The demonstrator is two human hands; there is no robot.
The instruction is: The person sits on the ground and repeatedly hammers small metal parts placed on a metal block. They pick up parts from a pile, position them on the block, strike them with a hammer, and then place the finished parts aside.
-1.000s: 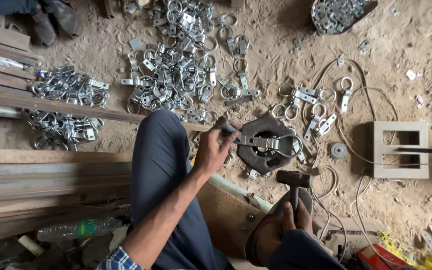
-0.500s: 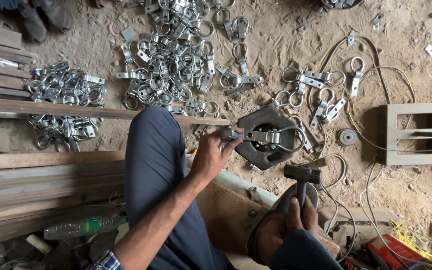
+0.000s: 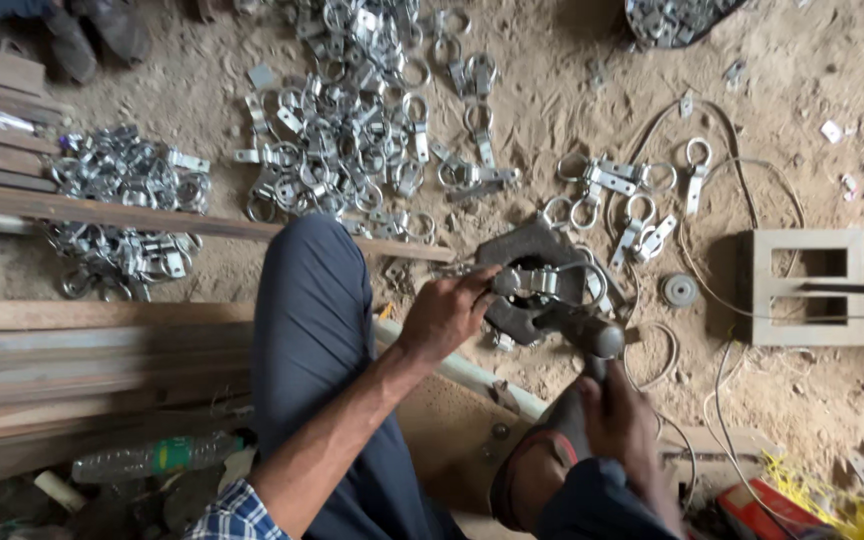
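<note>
The left hand [image 3: 444, 315], at the centre of the frame, was closed around the end of a metal ring clamp [image 3: 550, 282], pinning it on a dark iron block [image 3: 522, 258] that sat on the sandy floor [image 3: 572, 80]. The clamp was bright, zinc-coloured steel: a flat strap section joined to a round wire ring, lying flat across the block just right of centre. The right hand [image 3: 620, 420], lower right of centre, was clenched on the handle of a hammer [image 3: 592, 338], whose dark head sat just below and right of the clamp, touching or nearly touching the block; contact could not be confirmed. A bent knee in dark blue trousers [image 3: 307, 300] lay left of the left hand. A large pile of similar clamps [image 3: 342, 130] covered the upper centre, with a smaller group [image 3: 622, 200] upper right of the block. A pale rectangular frame block [image 3: 807, 288] stood at the right edge, and wooden planks [image 3: 82, 350] lay at the left.
</note>
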